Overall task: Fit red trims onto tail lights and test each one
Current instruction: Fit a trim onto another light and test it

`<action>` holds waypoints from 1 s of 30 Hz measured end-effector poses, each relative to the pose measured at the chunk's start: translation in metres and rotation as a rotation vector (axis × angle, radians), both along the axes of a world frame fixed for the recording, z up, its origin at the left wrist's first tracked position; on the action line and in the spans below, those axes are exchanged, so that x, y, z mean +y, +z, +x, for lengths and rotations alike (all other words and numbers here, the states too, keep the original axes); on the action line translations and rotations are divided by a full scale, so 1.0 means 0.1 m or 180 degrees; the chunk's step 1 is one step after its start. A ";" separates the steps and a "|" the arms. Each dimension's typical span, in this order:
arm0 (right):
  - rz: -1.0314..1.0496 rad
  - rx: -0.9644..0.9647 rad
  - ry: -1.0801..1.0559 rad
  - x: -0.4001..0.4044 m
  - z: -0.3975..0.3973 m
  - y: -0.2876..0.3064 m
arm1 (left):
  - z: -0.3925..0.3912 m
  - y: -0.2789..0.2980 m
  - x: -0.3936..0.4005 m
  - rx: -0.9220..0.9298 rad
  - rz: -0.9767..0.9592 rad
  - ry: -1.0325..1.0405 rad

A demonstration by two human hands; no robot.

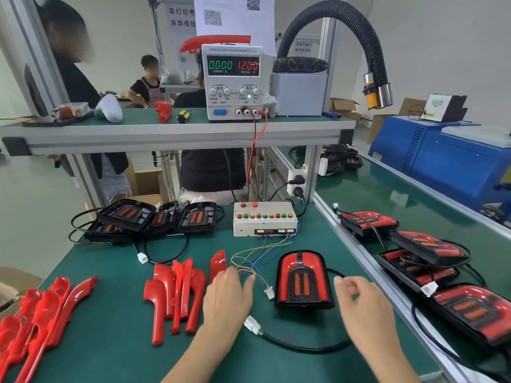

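Observation:
A tail light [303,280] with red trims fitted lies on the green bench [116,352], its black cable ending in a loose white plug [252,324]. The tester box [265,218] sits behind it, and its thin coloured wires run to a small white connector [269,293]. My left hand [229,293] hovers over those wires with relaxed fingers and holds nothing. To the right of the light, my right hand [362,302] is blurred, fingers loosely spread and empty. Loose red trims [177,291] lie left of my left hand.
More red trims [41,316] are heaped at the left edge. Untrimmed black tail lights [154,217] are stacked at the back left. Finished lights [425,247] lie on the right-hand conveyor. A power supply [233,81] reading 12.00 V stands on the shelf. People work behind the bench.

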State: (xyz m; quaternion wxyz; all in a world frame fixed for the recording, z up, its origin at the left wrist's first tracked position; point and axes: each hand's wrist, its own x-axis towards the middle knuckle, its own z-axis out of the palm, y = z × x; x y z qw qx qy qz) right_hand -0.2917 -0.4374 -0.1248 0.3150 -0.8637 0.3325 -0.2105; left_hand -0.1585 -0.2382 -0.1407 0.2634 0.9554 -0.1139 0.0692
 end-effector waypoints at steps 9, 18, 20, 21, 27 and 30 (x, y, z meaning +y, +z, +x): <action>0.2362 0.0145 0.0527 -0.13 0.38 -0.12 | -0.70 -0.13 -0.02 0.0796 0.0528 -0.0178; 0.2246 -0.0558 0.1226 -0.21 -0.39 0.06 | -0.78 -0.03 -0.02 0.0382 0.0421 -0.0197; 0.2195 -0.0595 0.1582 -0.28 -0.61 0.15 | -0.69 0.08 0.09 -0.0029 0.0368 -0.0368; 0.2102 -0.0601 0.1771 -0.30 -0.71 0.20 | -0.61 0.17 0.14 -0.0241 0.0251 -0.0521; 0.1110 -0.0010 0.2443 -0.08 -1.00 0.58 | -0.14 0.89 0.11 0.0325 -0.0716 -0.2348; 0.0424 0.0446 0.2279 0.05 -0.99 0.62 | -0.10 1.12 -0.07 0.0983 -0.0117 -0.3142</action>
